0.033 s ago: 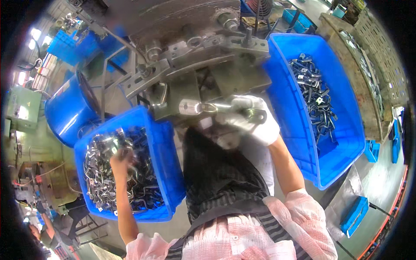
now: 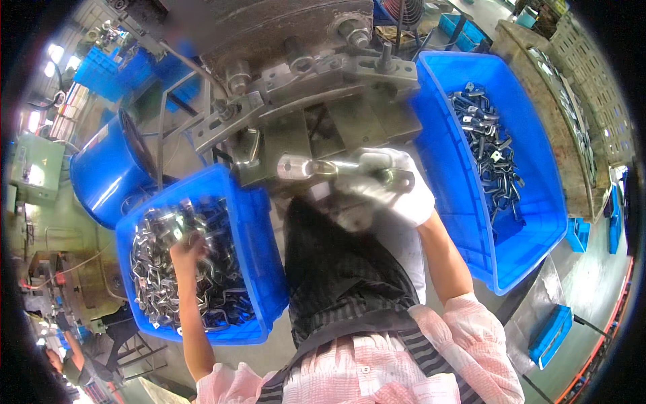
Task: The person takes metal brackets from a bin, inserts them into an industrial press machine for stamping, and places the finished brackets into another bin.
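My right hand (image 2: 412, 196), in a white glove, is closed around a shiny metal bar (image 2: 296, 167) with flattened, holed ends. The bar lies level in front of the press, one end pointing left past my fingers. My left hand (image 2: 188, 246) is down in the left blue bin (image 2: 259, 229), among a heap of bent metal brackets (image 2: 158, 279). Motion smears its fingers, so whether it grips a bracket cannot be made out. Just beyond my right hand is the steel die (image 2: 286, 138) of the press, with a bent metal piece (image 2: 252, 147) by its left side.
To the right stands a larger blue bin (image 2: 531, 195), partly filled with bent brackets. A blue drum (image 2: 101, 172) is at the left. The heavy press block (image 2: 269, 34) with bolts overhangs the far side. A wooden-sided crate (image 2: 538, 87) is at the far right.
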Action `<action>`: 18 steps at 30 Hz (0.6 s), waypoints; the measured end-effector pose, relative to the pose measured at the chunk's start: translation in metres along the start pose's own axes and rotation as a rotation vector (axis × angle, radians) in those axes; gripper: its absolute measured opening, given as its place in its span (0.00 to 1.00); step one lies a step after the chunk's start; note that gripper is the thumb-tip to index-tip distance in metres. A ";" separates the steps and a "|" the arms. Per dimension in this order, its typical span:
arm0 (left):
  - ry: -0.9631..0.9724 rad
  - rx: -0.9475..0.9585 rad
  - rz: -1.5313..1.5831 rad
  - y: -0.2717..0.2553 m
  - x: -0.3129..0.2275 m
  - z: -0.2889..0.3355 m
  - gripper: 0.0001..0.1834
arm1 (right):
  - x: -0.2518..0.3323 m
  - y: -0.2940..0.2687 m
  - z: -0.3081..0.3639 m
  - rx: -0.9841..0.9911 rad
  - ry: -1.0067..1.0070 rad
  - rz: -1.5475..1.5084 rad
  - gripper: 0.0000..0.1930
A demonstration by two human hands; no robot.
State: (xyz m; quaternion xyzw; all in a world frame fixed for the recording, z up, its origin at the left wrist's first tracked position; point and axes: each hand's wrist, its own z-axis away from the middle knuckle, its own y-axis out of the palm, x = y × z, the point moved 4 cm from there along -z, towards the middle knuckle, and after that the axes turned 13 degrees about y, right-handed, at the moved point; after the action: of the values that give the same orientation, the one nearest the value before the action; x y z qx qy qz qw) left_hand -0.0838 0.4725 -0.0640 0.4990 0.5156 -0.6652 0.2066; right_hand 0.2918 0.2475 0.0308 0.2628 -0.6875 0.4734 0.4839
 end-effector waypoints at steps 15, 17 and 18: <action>0.928 0.045 -0.279 0.047 -0.194 0.060 0.10 | -0.023 -0.112 0.018 -0.622 0.180 0.077 0.13; 1.052 0.112 -0.347 0.057 -0.202 0.070 0.12 | -0.038 -0.134 0.014 -0.662 0.201 0.526 0.20; 1.050 0.100 -0.341 0.060 -0.201 0.068 0.12 | -0.033 -0.136 0.017 -0.748 0.191 0.856 0.24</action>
State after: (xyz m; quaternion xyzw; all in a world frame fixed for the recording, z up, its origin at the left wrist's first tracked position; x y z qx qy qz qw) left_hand 0.0166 0.3405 0.0810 0.6823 0.5905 -0.3748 -0.2128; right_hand 0.4087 0.1726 0.0529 -0.2718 -0.8065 0.3736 0.3690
